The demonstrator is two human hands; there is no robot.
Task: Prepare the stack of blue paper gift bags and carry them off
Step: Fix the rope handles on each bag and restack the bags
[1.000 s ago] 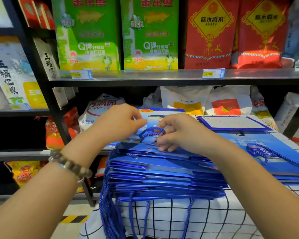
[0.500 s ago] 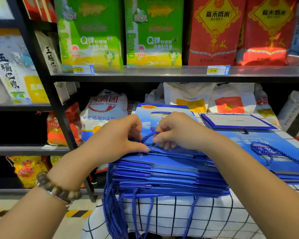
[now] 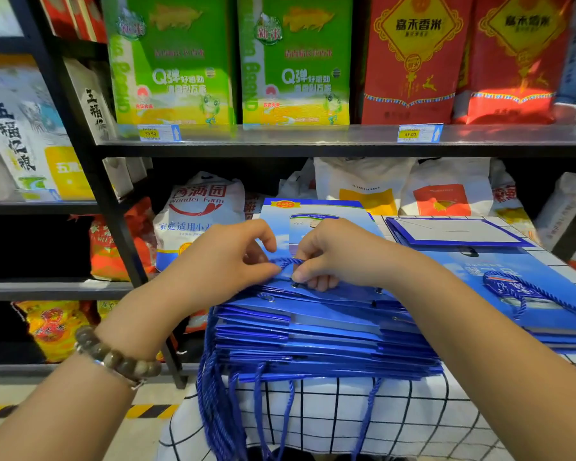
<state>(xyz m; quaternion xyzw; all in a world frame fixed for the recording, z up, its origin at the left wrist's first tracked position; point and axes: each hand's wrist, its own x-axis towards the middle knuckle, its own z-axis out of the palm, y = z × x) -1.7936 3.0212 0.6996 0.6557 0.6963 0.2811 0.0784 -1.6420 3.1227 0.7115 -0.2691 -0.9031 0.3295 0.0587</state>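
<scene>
Within a second the left grip (image 3: 226, 261) had closed in beside the right grip (image 3: 340, 257), both pinched on the top bag's cord handle (image 3: 288, 261) (preparation, not yet carrying); the stack of blue bags (image 3: 313, 334) lay directly beneath them on the tabletop (image 3: 346, 417), long axis running away from the wrists, handle ends nearest

The left hand (image 3: 223, 261) and right hand (image 3: 333, 254) pinched a blue cord handle (image 3: 288, 261) on top of the stack of blue gift bags (image 3: 313, 337). The stack lay on the checked-cloth counter (image 3: 396, 420), with cords dangling over the near edge. On the far shelf (image 3: 313, 136) stood 2 green rice packs (image 3: 173, 61) and, to their right, 2 red rice packs (image 3: 413, 61).
</scene>
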